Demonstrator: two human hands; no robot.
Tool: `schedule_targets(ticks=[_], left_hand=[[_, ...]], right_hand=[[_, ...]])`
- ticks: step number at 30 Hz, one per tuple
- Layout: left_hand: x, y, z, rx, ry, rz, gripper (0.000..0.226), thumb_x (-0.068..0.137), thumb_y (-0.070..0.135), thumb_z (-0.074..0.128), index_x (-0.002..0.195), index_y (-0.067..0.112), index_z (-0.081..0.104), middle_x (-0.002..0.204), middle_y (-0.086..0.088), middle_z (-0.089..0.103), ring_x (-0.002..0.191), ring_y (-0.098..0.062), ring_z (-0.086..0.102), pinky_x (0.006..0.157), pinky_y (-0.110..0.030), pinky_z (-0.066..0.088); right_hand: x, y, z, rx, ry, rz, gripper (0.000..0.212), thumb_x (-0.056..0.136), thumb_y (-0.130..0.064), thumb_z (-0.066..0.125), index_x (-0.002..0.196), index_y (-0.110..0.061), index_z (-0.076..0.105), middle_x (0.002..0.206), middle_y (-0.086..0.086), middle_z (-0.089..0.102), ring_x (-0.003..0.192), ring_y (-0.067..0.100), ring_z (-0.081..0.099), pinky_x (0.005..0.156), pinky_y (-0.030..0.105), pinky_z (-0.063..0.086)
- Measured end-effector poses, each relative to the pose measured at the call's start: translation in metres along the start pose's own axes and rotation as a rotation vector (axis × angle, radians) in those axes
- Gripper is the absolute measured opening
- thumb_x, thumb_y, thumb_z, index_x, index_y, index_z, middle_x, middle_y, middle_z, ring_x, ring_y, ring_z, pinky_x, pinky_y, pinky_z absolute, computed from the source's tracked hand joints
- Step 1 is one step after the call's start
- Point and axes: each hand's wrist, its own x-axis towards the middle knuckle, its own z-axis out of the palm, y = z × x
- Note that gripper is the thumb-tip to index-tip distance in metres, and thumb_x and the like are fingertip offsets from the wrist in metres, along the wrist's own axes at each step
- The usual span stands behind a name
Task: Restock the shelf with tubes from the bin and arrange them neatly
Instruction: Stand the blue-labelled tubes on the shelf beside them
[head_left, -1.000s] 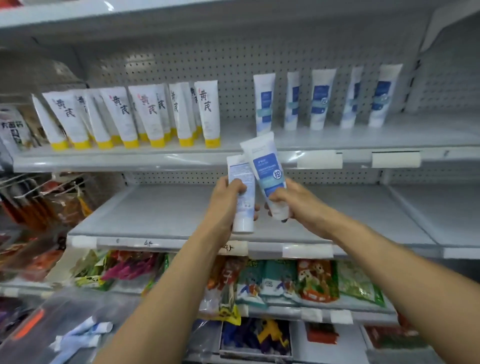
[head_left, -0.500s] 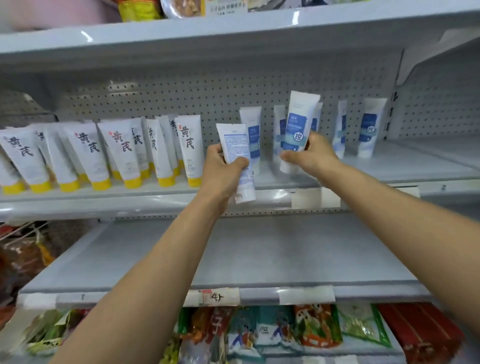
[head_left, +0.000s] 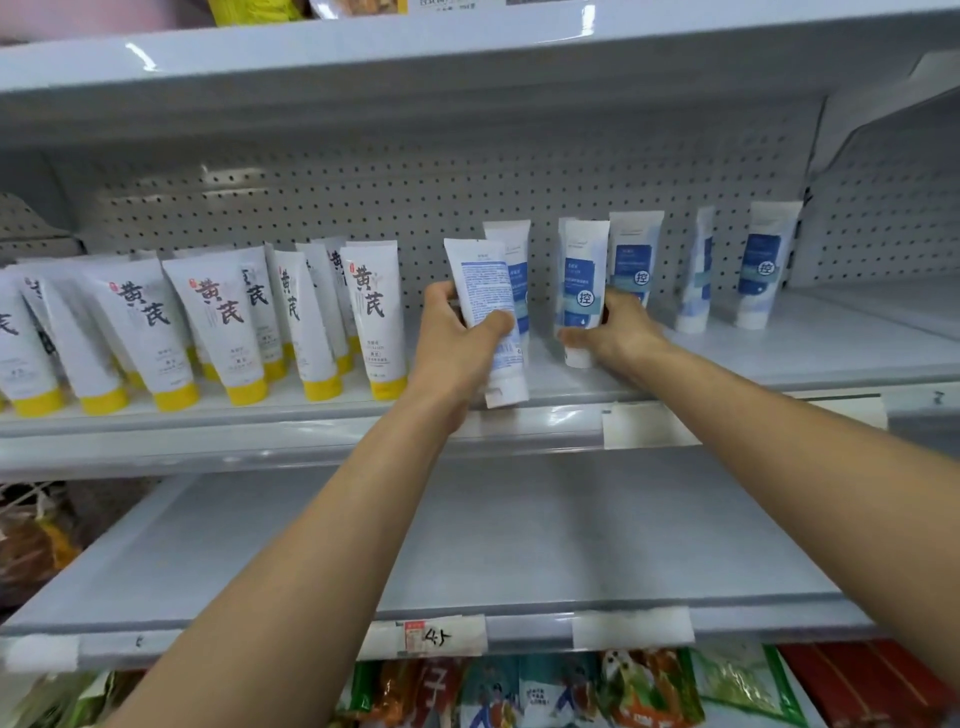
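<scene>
White tube (head_left: 480, 280) gripped by left hand (head_left: 457, 348) | blue-label tube (head_left: 584, 270) gripped by right hand (head_left: 618, 332), on shelf (head_left: 779, 358)

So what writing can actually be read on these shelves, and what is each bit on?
"黄芪": yellow-capped tubes.
"控", circled: blue tube held by the right hand.
"4" and a scrawl: shelf-edge tag.
Too small to read: fine print on the back-facing tube in the left hand.

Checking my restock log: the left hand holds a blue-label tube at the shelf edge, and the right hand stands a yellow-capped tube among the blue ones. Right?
Not quite. In the head view the right hand grips a white-capped blue-label tube; the yellow-capped tubes stand apart to its left. The rest holds.
</scene>
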Motion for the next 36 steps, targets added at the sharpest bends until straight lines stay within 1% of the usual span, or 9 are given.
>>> schedule_targets(ticks=[5, 8, 11, 15, 19, 22, 28, 32, 36], left_hand=[[-0.007, 0.003, 0.005, -0.003, 0.024, -0.004, 0.039, 0.086, 0.006, 0.067, 0.113, 0.015, 0.041, 0.107, -0.001, 0.063, 0.094, -0.016, 0.066, 0.081, -0.039, 0.057], [-0.012, 0.006, 0.014, -0.007, 0.028, -0.004, 0.038, 0.085, 0.005, 0.067, 0.111, 0.015, 0.041, 0.103, 0.002, 0.062, 0.094, -0.015, 0.064, 0.082, -0.040, 0.056], [-0.017, 0.010, 0.030, -0.002, 0.036, 0.013, 0.039, 0.083, 0.003, 0.068, 0.109, 0.015, 0.041, 0.103, 0.000, 0.063, 0.093, -0.015, 0.065, 0.082, -0.039, 0.056], [-0.022, 0.019, 0.055, -0.057, 0.006, 0.032, 0.038, 0.083, -0.002, 0.067, 0.109, 0.013, 0.043, 0.098, 0.001, 0.064, 0.090, -0.014, 0.067, 0.075, -0.032, 0.058], [-0.022, 0.026, 0.075, -0.131, -0.031, 0.004, 0.040, 0.083, -0.002, 0.069, 0.115, 0.009, 0.047, 0.110, -0.006, 0.068, 0.099, -0.021, 0.068, 0.082, -0.037, 0.058], [-0.021, 0.026, 0.086, -0.099, -0.099, 0.012, 0.045, 0.084, 0.000, 0.069, 0.122, 0.009, 0.047, 0.116, -0.007, 0.068, 0.102, -0.020, 0.068, 0.088, -0.037, 0.056], [-0.010, 0.017, 0.087, 0.334, -0.055, 0.104, 0.039, 0.088, 0.028, 0.066, 0.122, 0.020, 0.048, 0.105, 0.007, 0.063, 0.098, -0.011, 0.060, 0.082, -0.027, 0.049], [-0.005, 0.001, 0.078, 0.633, 0.000, 0.166, 0.034, 0.087, 0.033, 0.064, 0.117, 0.022, 0.052, 0.087, 0.017, 0.059, 0.094, -0.015, 0.060, 0.089, -0.039, 0.051], [-0.001, -0.007, 0.074, 0.786, 0.010, 0.191, 0.032, 0.087, 0.037, 0.061, 0.115, 0.025, 0.050, 0.097, 0.012, 0.063, 0.096, -0.018, 0.061, 0.086, -0.040, 0.051]], right_hand=[[-0.005, 0.001, -0.012, -0.054, 0.048, 0.063, 0.054, 0.082, -0.029, 0.073, 0.126, -0.011, 0.047, 0.120, 0.005, 0.058, 0.110, 0.025, 0.058, 0.094, 0.037, 0.047], [-0.024, -0.005, -0.027, -0.044, 0.179, -0.024, 0.038, 0.086, -0.027, 0.066, 0.112, -0.013, 0.043, 0.105, 0.003, 0.051, 0.100, 0.021, 0.056, 0.087, 0.037, 0.050], [-0.054, -0.019, -0.041, 0.066, -0.021, -0.157, 0.031, 0.084, -0.019, 0.071, 0.109, -0.012, 0.052, 0.090, -0.001, 0.051, 0.081, 0.012, 0.050, 0.074, 0.023, 0.045], [-0.073, -0.027, -0.052, -0.008, -0.400, -0.175, 0.036, 0.080, -0.021, 0.075, 0.112, -0.017, 0.060, 0.102, -0.003, 0.067, 0.092, 0.009, 0.062, 0.083, 0.024, 0.050], [-0.066, -0.022, -0.070, 0.060, -0.414, -0.115, 0.029, 0.082, -0.013, 0.070, 0.110, -0.012, 0.064, 0.101, -0.001, 0.071, 0.082, 0.005, 0.064, 0.062, 0.008, 0.044], [-0.058, -0.016, -0.086, 0.022, -0.420, -0.096, 0.020, 0.080, -0.014, 0.070, 0.101, -0.015, 0.070, 0.088, -0.003, 0.070, 0.067, 0.002, 0.056, 0.055, 0.011, 0.036], [-0.035, 0.007, -0.100, 0.031, -0.234, -0.063, 0.032, 0.078, -0.018, 0.077, 0.108, -0.022, 0.066, 0.097, -0.010, 0.069, 0.080, 0.002, 0.062, 0.059, 0.013, 0.039], [-0.016, 0.025, -0.100, -0.062, -0.127, -0.045, 0.051, 0.076, -0.027, 0.080, 0.122, -0.015, 0.061, 0.112, -0.005, 0.065, 0.098, 0.012, 0.062, 0.078, 0.022, 0.045], [-0.006, 0.033, -0.094, -0.174, -0.081, -0.088, 0.044, 0.075, -0.028, 0.079, 0.115, -0.020, 0.060, 0.108, -0.002, 0.064, 0.096, 0.016, 0.061, 0.085, 0.030, 0.049]])
